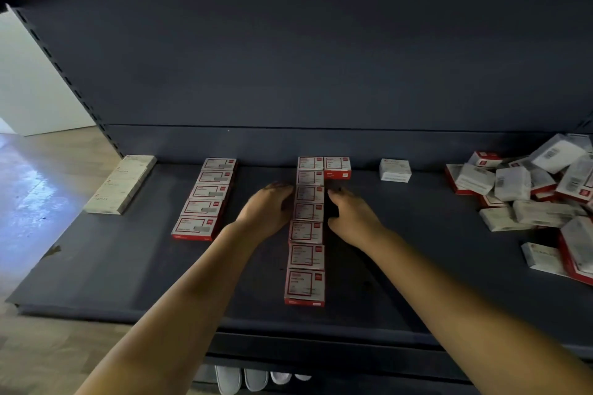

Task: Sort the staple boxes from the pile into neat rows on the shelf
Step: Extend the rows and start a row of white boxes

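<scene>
My left hand (pixel 268 208) and right hand (pixel 353 215) flank the middle row (pixel 306 228) of staple boxes on the shelf (pixel 112 266), fingers loosely curved against its sides, gripping nothing. I should squeeze evenly inward, squaring the edges without toppling boxes, before reaching for the pile (pixel 532 189) far right.

Three rows (pixel 305 228) of boxes — one pile (pixel 532 196) — two hands (pixel 353 215).
</scene>
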Available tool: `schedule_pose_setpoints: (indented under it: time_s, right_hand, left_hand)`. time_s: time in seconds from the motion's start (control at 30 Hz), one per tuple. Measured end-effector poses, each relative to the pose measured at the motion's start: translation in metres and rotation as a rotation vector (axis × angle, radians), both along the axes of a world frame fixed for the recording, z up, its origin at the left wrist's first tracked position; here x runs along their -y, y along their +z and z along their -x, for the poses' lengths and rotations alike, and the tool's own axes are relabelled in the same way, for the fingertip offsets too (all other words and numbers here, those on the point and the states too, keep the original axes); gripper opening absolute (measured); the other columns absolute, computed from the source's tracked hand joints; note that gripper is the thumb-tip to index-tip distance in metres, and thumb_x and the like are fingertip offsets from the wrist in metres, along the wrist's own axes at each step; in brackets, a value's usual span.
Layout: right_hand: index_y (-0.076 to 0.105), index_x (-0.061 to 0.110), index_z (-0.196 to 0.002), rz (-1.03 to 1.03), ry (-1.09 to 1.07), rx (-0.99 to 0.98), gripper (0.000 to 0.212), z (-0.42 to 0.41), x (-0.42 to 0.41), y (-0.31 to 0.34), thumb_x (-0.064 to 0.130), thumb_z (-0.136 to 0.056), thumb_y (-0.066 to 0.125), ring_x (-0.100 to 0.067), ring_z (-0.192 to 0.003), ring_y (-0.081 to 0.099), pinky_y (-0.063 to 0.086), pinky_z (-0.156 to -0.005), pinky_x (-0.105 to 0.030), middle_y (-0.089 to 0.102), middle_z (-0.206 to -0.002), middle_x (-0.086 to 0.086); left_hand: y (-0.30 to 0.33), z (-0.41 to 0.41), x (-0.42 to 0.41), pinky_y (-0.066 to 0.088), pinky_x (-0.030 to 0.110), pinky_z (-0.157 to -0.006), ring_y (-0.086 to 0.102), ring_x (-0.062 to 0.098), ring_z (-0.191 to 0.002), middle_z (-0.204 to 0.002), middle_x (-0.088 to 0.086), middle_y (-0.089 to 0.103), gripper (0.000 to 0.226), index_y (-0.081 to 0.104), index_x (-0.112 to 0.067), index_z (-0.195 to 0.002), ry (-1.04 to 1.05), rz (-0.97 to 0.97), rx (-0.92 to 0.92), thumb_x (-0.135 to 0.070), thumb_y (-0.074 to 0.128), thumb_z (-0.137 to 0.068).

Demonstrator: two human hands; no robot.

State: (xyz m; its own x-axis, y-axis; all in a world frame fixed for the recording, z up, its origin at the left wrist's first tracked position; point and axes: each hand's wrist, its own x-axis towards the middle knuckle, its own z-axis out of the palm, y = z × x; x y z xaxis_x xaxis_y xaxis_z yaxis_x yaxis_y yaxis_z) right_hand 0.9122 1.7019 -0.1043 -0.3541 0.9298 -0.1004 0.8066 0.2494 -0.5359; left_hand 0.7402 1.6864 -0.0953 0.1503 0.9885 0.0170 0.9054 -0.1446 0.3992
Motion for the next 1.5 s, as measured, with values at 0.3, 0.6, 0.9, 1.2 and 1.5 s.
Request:
schedule_pose_setpoints:
  time_s: [0.3,0.6,0.9,1.2,1.5]
  right_hand:
    - [0.023,0.013,-0.147,0.011,-0.001,0.022,0.061,-0.056,0.005,0.008,0.011,-0.092,0.049,-0.017,-0.143,0.014,0.018,-0.112,-0.027,0.019,-0.154,-0.008]
    - [0.038,0.012,-0.140,-0.118,-0.064,0.089,0.053,-0.139,0.013,0.015,0.013,-0.089,0.052,-0.023,-0.132,0.036,0.029,-0.105,-0.029,0.038,-0.145,-0.010]
    - [0.042,0.005,-0.136,-0.400,-0.252,0.233,0.054,-0.232,-0.014,0.033,0.002,-0.084,0.055,-0.026,-0.133,0.033,0.027,-0.106,-0.029,0.037,-0.144,-0.013]
    - [0.030,0.009,-0.141,-0.258,-0.292,0.445,0.066,-0.260,-0.047,0.025,0.018,-0.083,0.060,-0.028,-0.136,0.026,0.025,-0.111,-0.039,0.030,-0.147,-0.011]
    - [0.043,0.000,-0.134,-0.550,-0.351,0.004,0.066,-0.242,-0.029,0.020,0.014,-0.077,0.073,-0.034,-0.122,0.043,0.035,-0.098,-0.033,0.047,-0.131,-0.019]
  left_hand:
    - [0.015,-0.061,0.001,0.029,0.029,-0.108,0.035,0.020,-0.135,-0.146,0.005,0.040,0.050,0.040,-0.011,-0.141,-0.067,-0.100,0.012,-0.014,0.052,-0.092]
    - [-0.006,-0.168,-0.005,0.029,0.035,-0.110,0.034,0.019,-0.135,-0.143,0.005,0.043,0.050,0.044,-0.014,-0.138,-0.270,-0.104,0.024,-0.014,0.049,-0.088]
    - [0.003,-0.250,-0.009,0.025,0.027,-0.108,0.035,0.020,-0.133,-0.142,0.007,0.044,0.044,0.046,-0.012,-0.136,-0.354,-0.124,0.078,-0.015,0.048,-0.092]
    - [0.001,-0.266,-0.016,0.029,0.030,-0.108,0.035,0.021,-0.133,-0.142,0.005,0.044,0.048,0.042,-0.016,-0.139,-0.384,-0.055,-0.002,-0.011,0.048,-0.092]
    - [0.005,-0.249,-0.009,0.034,0.016,-0.097,0.048,0.011,-0.123,-0.135,0.000,0.053,0.041,0.048,-0.019,-0.136,-0.209,-0.012,0.382,-0.021,0.050,-0.095]
